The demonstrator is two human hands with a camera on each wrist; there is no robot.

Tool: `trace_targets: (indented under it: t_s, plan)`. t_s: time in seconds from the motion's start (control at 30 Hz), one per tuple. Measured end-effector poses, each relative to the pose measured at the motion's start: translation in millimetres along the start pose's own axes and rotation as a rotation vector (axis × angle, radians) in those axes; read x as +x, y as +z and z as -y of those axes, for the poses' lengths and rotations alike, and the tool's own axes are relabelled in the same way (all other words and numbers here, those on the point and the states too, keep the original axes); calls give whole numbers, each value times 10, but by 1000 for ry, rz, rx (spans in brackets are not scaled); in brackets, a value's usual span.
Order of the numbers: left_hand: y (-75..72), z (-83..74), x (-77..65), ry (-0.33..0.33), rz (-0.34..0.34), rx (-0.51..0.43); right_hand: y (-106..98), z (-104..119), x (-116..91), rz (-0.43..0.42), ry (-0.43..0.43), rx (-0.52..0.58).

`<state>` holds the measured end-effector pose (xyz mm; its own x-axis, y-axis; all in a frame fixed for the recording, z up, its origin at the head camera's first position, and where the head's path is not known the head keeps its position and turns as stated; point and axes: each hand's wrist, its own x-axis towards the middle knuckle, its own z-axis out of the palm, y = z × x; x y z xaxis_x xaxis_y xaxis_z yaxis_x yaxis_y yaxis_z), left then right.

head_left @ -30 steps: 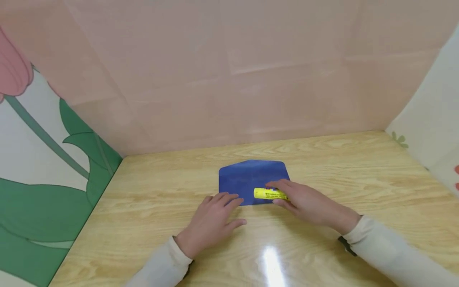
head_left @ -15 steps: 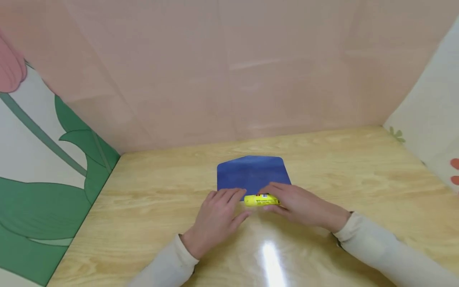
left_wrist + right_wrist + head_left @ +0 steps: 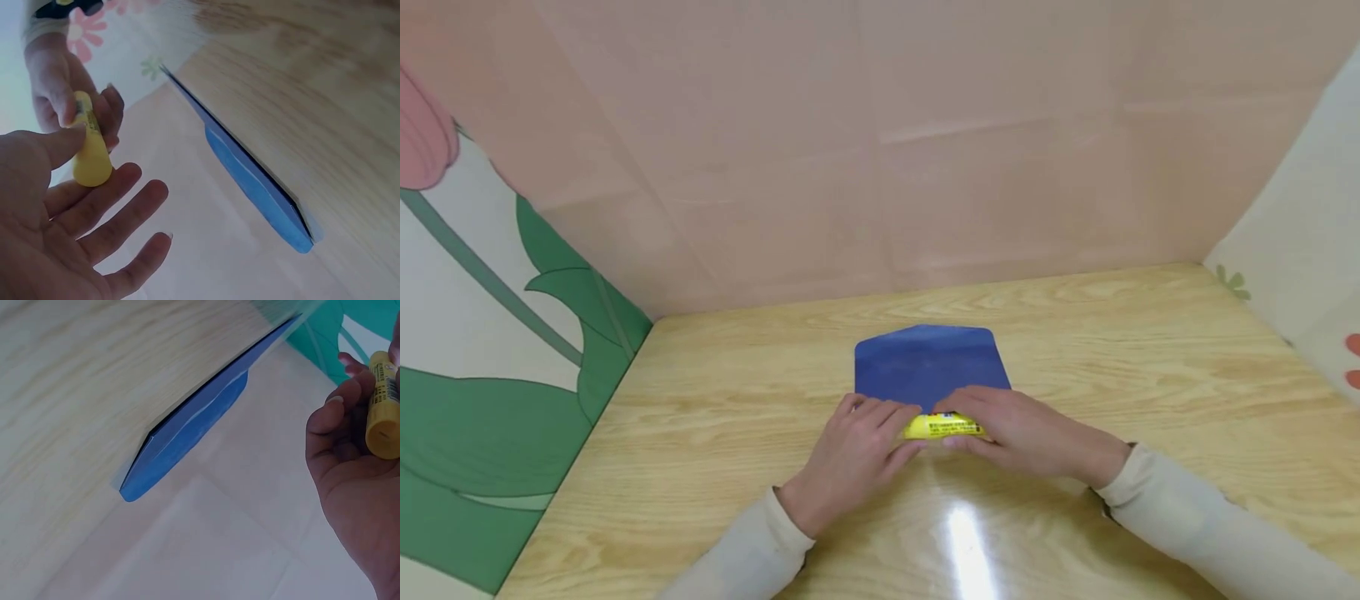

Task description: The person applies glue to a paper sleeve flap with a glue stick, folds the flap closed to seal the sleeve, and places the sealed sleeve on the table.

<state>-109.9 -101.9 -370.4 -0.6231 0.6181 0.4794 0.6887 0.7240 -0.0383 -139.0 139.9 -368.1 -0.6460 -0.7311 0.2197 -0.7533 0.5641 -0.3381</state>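
Observation:
A yellow glue stick (image 3: 943, 427) with printed text lies crosswise between my two hands, above the near edge of a blue envelope (image 3: 928, 362). My right hand (image 3: 1033, 433) grips its right part between thumb and fingers. With thumb and forefinger, my left hand (image 3: 853, 450) pinches the other end, the smooth yellow cap (image 3: 92, 165) in the left wrist view; the other fingers are spread. The envelope lies on the table with its flap (image 3: 181, 447) raised a little in the right wrist view. Its near edge is partly hidden behind the hands.
The wood-grain table (image 3: 722, 400) reaches back to a pink cloth backdrop (image 3: 880, 167). A panel with green leaves (image 3: 467, 442) stands on the left, and a pale flowered panel (image 3: 1300, 275) on the right. Light glares off the tabletop in front.
My right hand has brought the glue stick left and nearer to me, off the middle of the envelope. The left hand has moved slightly right and taken its cap end.

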Motion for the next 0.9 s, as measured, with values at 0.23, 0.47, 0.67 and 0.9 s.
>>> trace_targets:
  t_s: [0.23, 0.47, 0.67, 0.9]
  plan:
    - [8, -2, -7, 28, 12, 15, 27, -12, 8, 4, -31, -2]
    - [28, -14, -52, 36, 47, 50, 65, -6, 4, 16, -33, 14]
    - [43, -3, -41, 43, 31, 58, 77, -29, 4, 3, -33, 23]
    - [50, 6, -24, 49, 8, 58, 57, -62, 9, -2, -49, 37]
